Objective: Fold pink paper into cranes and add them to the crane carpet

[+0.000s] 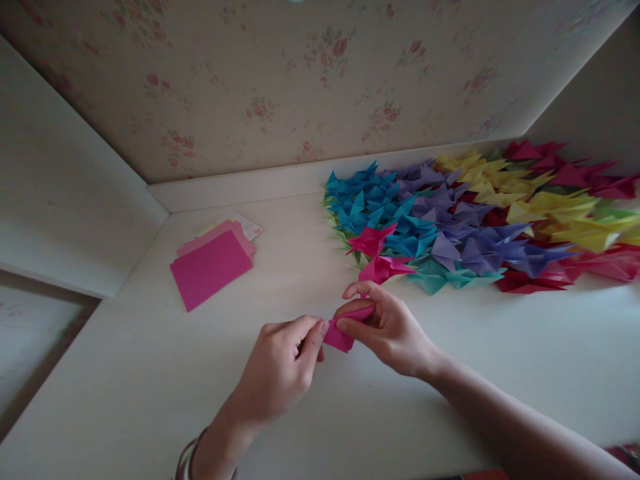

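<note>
Two hands (285, 360) (395, 333), one held paper (339, 341), one paper stack (213, 270)

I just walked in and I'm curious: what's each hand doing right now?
Left hand: closed, pinching one edge of the folded pink paper.
Right hand: partly closed, holding the same paper.

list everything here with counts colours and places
Folded paper piece: 1, pink, centre
Paper shapes: dozens, blue, purple, yellow, pink, red, green, teal, right
Flat sheets: several, magenta over lighter pink, left
Printed card: 1, whitish, behind those sheets
Table: 1, white, underneath
Flowered wall: 1, beige, reddish flowers, back
Side panels: at least 2, white left, greyish right
Reddish items: count unclear, bottom edge
Bracelet: at least 1, dark and pale, left wrist
Left hand: 1, bare, pinching that piece's left
Right hand: 1, bare, gripping its right
</note>
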Tool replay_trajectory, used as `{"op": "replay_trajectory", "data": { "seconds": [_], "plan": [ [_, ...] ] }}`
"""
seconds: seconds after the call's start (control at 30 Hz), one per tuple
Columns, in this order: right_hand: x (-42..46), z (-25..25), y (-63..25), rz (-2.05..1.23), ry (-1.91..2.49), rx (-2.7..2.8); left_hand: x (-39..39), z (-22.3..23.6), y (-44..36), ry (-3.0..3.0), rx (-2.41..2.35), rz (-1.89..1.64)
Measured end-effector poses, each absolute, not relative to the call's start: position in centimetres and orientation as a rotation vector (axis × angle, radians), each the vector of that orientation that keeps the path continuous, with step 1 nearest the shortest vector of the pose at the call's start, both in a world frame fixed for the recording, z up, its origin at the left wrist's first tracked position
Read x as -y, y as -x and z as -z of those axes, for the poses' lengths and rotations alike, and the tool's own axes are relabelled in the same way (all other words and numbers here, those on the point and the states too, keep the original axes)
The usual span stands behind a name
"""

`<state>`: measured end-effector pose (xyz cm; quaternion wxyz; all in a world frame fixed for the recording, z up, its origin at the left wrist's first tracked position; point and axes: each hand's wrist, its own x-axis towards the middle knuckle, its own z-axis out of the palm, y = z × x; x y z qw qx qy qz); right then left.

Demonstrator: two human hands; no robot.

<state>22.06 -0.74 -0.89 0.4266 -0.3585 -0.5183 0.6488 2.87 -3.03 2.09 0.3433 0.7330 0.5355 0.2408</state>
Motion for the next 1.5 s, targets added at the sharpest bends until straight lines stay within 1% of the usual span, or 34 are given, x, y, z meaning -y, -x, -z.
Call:
{"op": "replay_trajectory", "data": {
  "seconds": [0.2, 0.37, 0.5, 0.7, 0.8, 1.07, 1.13, 1.27, 1.37, 1.5],
  "plan": [
    [0.8, 1.2, -22.0, -1.672, 0.947, 1.359, 2.7, -1.4, -3.0, -2.133, -1.376, -0.587],
    [0.4, 0.9, -22.3, -1.593, 1.079, 1.529, 2.8, -1.2, -2.8, -2.133, -1.344, -0.646],
    [0.2, 0.6, -22.5, -1.585, 1.101, 1.466, 2.9, -1.4, -2.8, -2.121, -1.34, -0.666],
    [0.6, 1.1, -22.4, -1.473, 1.12, 1.549, 2.7, -1.4, -3.1, -2.083, -1.337, -0.536],
    [0.7, 1.4, -22.3, -1.459, 1.132, 1.592, 2.6, -1.2, -3.1, -2.091, -1.297, -0.528],
    [-0.1, 0.7, -22.4, -1.547, 1.091, 1.395, 2.6, -1.2, -2.8, -2.077, -1.395, -0.602],
    [-0.5, 0.6, -22.7, -1.499, 1.098, 1.296, 2.4, -1.2, -2.6, -2.036, -1.472, -0.64],
    [-0.3, 0.5, -22.7, -1.299, 1.144, 1.189, 2.1, -1.0, -2.4, -1.935, -1.669, -0.757],
    [0.7, 0.7, -22.1, -1.308, 1.147, 1.315, 2.1, -0.9, -2.7, -1.894, -1.686, -0.777],
    [1.8, 0.9, -21.2, -1.364, 1.119, 1.603, 2.4, -0.9, -3.2, -1.812, -1.573, -0.828]
  ]
}}
